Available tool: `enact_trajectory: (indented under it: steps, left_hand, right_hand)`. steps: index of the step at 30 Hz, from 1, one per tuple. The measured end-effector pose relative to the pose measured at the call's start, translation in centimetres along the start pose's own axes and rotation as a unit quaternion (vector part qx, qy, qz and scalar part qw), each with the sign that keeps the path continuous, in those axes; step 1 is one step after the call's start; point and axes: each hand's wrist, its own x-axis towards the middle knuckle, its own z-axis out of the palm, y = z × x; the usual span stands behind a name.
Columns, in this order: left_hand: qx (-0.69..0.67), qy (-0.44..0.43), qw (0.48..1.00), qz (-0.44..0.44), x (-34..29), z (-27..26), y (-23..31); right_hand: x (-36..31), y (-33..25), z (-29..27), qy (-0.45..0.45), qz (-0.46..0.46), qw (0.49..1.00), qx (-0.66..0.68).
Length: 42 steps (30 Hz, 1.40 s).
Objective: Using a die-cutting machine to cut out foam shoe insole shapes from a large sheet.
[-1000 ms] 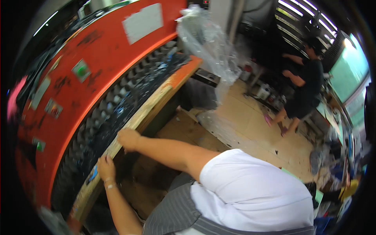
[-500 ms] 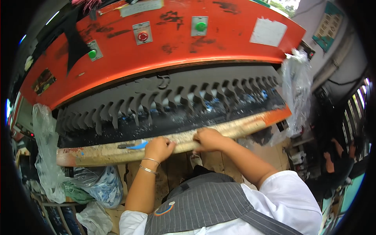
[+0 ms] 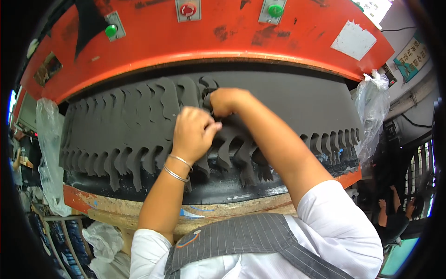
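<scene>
A wide dark grey foam sheet (image 3: 288, 102) lies on the black bed of a red machine, cut into wavy strips along its front edge and over its left part. Near the middle of the sheet my right hand (image 3: 226, 101) is closed at a dark, curved-edged cutting die (image 3: 207, 86); its fingertips are partly hidden. Just left of it and nearer to me, my left hand (image 3: 193, 131) is curled above the wavy cuts. Whatever those fingers hold, if anything, is hidden.
The red panel (image 3: 223, 42) rises behind the sheet, with green buttons (image 3: 275, 11) and a red button (image 3: 187, 9). A worn front rail (image 3: 241, 207) runs before me. Clear plastic bags (image 3: 371, 104) hang at both sides. A person (image 3: 395, 214) is at the far right.
Both hands have left the front rail and reached forward over the foam. The sheet now sits nearer to me, showing much more of its surface. My body has leaned in.
</scene>
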Motion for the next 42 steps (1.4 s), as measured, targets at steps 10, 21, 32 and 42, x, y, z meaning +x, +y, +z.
enact_trajectory:
  steps: [10, 21, 32, 42]
  left_hand:
    - [0.078, -0.139, 0.981, -0.108, 2.5, 3.8, -1.1]
    - [0.105, -0.219, 0.952, -0.186, 3.8, 4.5, -2.2]
    - [0.1, -0.209, 0.955, -0.183, 3.8, 4.9, -1.7]
    - [-0.003, -0.022, 0.991, -0.132, 2.1, 2.1, -4.1]
  right_hand:
    - [-5.7, 7.3, 0.7, 0.271, -0.247, 0.805, 0.467]
    - [-6.9, 9.1, 8.6, 0.261, -0.174, 0.925, 0.214]
    - [-6.1, 7.7, 11.2, 0.348, -0.144, 0.92, 0.111]
    - [-9.1, 7.7, 8.7, 0.499, -0.175, 0.837, 0.142]
